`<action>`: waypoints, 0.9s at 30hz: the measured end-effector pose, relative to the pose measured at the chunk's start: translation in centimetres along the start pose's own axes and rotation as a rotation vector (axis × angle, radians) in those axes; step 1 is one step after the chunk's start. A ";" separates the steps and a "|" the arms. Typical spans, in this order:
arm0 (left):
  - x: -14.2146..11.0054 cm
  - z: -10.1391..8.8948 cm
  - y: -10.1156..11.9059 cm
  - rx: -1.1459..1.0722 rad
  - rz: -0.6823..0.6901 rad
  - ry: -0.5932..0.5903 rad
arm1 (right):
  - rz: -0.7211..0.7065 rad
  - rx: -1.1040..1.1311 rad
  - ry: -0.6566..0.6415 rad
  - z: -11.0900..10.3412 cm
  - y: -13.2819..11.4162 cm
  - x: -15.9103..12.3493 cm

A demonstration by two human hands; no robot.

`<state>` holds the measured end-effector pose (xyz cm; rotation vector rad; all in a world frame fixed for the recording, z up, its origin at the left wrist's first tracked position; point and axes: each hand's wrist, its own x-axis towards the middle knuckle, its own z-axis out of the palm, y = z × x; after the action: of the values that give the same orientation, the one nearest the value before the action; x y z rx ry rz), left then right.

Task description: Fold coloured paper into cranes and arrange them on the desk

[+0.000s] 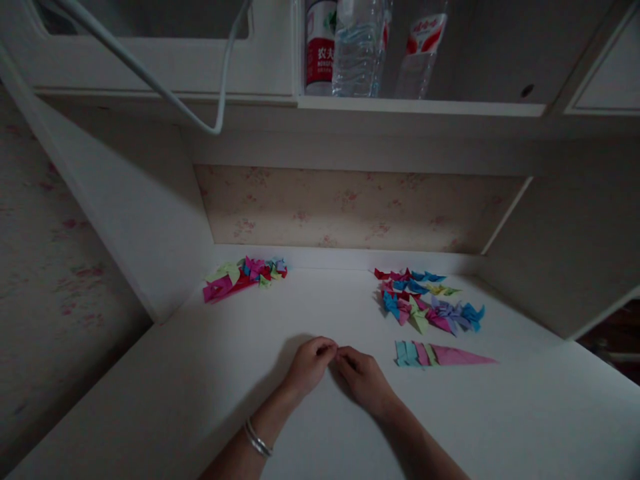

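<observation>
At far left, floral wallpaper (80, 273) borders the white desk (165, 400). Above, 1 pale cable (160, 100) hangs in front of the upper cabinet. At the back left of the desk lies a pile of folded-paper pieces (255, 268) in pink, red, lime and blue. Next is the left hand (307, 365), silver bangle (257, 439) at the wrist, thumb and fingertips pressed together. Overhead, at least 3 plastic bottles (356, 60) stand on a shelf. The right hand (366, 381) has its fingers likewise drawn together, tips meeting the left hand's; cannot tell what is pinched between them. To its right, the pointed pink paper strip (460, 355) lies on the desk, tip rightward, teal and green bands across its wide end. Behind it sits another multicoloured folded-paper cluster (453, 313).
</observation>
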<state>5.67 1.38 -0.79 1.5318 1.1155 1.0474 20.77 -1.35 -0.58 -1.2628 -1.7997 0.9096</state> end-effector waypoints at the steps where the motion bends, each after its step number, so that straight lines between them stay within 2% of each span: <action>1: 0.0 0.0 0.0 0.001 0.004 0.001 | 0.000 0.003 -0.003 0.0 -0.1 0.0; 27: 0.0 0.0 -0.2 0.013 -0.024 -0.002 | 0.005 0.035 0.002 -0.2 -0.5 -0.1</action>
<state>5.69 1.45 -1.02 1.5258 1.1381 1.0245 20.73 -1.51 -0.08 -1.2460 -1.7724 0.9387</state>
